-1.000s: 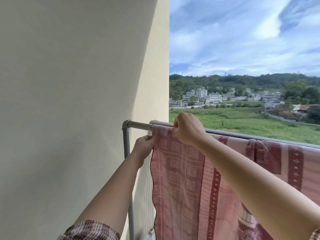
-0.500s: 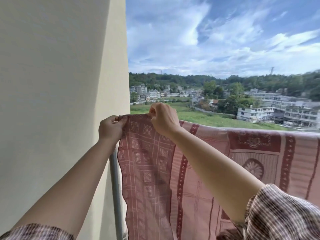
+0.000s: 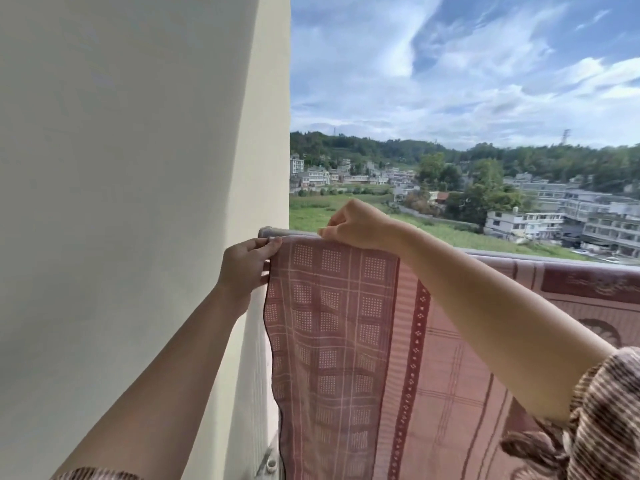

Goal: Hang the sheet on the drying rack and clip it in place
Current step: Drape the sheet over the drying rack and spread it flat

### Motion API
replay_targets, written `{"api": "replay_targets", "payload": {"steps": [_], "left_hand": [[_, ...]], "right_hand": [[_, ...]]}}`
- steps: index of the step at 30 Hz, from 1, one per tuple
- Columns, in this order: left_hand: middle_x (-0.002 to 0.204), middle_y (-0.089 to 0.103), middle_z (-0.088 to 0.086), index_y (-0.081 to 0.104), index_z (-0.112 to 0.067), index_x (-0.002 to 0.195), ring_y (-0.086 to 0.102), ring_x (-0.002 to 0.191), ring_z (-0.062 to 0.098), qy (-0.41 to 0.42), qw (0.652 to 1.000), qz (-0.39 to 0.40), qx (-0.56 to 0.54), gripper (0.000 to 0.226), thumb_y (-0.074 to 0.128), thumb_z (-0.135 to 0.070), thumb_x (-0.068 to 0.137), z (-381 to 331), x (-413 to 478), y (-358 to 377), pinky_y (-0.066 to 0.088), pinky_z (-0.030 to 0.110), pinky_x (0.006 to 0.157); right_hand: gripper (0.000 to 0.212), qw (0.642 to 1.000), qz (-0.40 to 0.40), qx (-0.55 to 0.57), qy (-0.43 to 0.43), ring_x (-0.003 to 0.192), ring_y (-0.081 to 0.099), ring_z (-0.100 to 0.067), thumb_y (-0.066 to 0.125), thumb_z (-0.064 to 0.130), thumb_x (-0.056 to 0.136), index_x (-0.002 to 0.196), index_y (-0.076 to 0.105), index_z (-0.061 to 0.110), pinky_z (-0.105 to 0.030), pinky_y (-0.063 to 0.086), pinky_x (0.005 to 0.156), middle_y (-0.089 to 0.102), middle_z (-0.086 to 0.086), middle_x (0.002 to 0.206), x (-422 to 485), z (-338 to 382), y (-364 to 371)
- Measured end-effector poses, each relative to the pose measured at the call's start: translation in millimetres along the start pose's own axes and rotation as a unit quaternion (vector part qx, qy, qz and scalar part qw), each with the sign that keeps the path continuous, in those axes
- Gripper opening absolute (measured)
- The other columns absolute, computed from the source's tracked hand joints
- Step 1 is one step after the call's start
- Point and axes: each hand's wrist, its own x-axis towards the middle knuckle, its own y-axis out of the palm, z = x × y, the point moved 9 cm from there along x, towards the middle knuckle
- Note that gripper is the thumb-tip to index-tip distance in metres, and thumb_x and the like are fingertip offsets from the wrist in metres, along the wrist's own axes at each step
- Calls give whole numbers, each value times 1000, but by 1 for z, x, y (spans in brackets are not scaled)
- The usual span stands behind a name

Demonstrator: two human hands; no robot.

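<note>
A pink and maroon patterned sheet point(image 3: 346, 323) hangs over the grey metal rail of the drying rack point(image 3: 298, 232), draping down toward me. My left hand point(image 3: 244, 265) pinches the sheet's top left corner by the rail's end. My right hand point(image 3: 360, 225) grips the sheet's top edge on the rail, a little to the right. No clip shows in either hand. The rack's upright post is mostly hidden behind the cloth; a fitting point(image 3: 270, 464) shows low down.
A cream wall point(image 3: 138, 202) rises close on the left, right beside the rail's end. Beyond the rail lie open air, green fields and distant buildings point(image 3: 554, 220). The sheet runs on along the rail to the right edge of view.
Both hands have stayed on the sheet's left top edge, sliding it toward the rail's left end. The rail's corner shows again above the cloth. My view has swung.
</note>
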Motion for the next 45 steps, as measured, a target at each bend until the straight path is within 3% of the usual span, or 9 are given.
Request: {"api": "replay_targets", "payload": {"steps": [3,8,12,15,20,23,29,36,45], "left_hand": [[71,60,-2,66,-17,80,56,59,12,-1,999,32,5,10,63,-20,89,-2,5,1,50,26,61],[67,61,-5,64,-16,81,57,48,4,17,999,34,-6,9,62,-19,89,-11,14,3,50,20,52],[74,65,1,66,-10,90,60,54,9,29,999,-36,-19,9,68,-17,85,-23,28,-14,52,23,56],[85,68,8,68,-12,85,63,73,18,46,994,-102,-8,7,71,-17,82,-16,32,-29,55,33,73],[87,71,1,68,-14,96,69,74,14,12,1000,10,1,38,62,-50,83,40,5,-21,55,27,63],[102,72,3,66,-13,112,70,90,19,-29,998,56,-8,38,63,-40,86,78,-13,-23,55,32,72],[114,70,10,67,-9,113,65,109,28,-30,998,49,-17,36,65,-34,87,90,-18,-24,47,45,101],[111,71,8,65,-13,117,68,102,28,-17,993,96,-61,35,56,-35,92,70,-15,-8,57,36,80],[127,54,25,55,-8,128,56,115,37,-8,982,149,-113,53,60,-42,87,32,16,2,48,44,97]], "right_hand": [[29,999,31,13,11,53,52,-8,65,35,87,89,76,9,-22,44,54,64,2,67,1,-3,9],[14,996,-82,16,-11,50,52,-3,72,21,83,85,77,9,-18,47,50,66,4,61,6,8,-8],[19,987,-152,15,-43,50,58,-7,70,20,85,83,77,2,-22,54,53,71,-1,68,10,20,-10],[34,991,-125,-17,-52,31,40,0,59,26,94,73,68,0,-18,42,40,54,6,51,9,24,10],[27,981,-167,-68,-70,57,64,-16,55,30,94,91,71,9,-31,57,57,74,-8,92,-7,26,13],[29,975,-200,-87,-51,41,39,-12,58,26,88,86,70,-1,-25,39,40,73,-17,84,-20,16,10],[26,969,-238,-58,-17,58,64,-23,62,22,86,84,73,-1,-33,56,57,74,-15,77,-39,2,2],[23,973,-232,-19,-2,38,46,-5,64,11,85,73,71,-8,-15,47,42,74,-12,71,-32,-7,-2],[25,977,-215,-15,6,42,53,-4,65,14,86,77,73,-7,-23,54,48,76,-3,79,-26,-4,-6]]}}
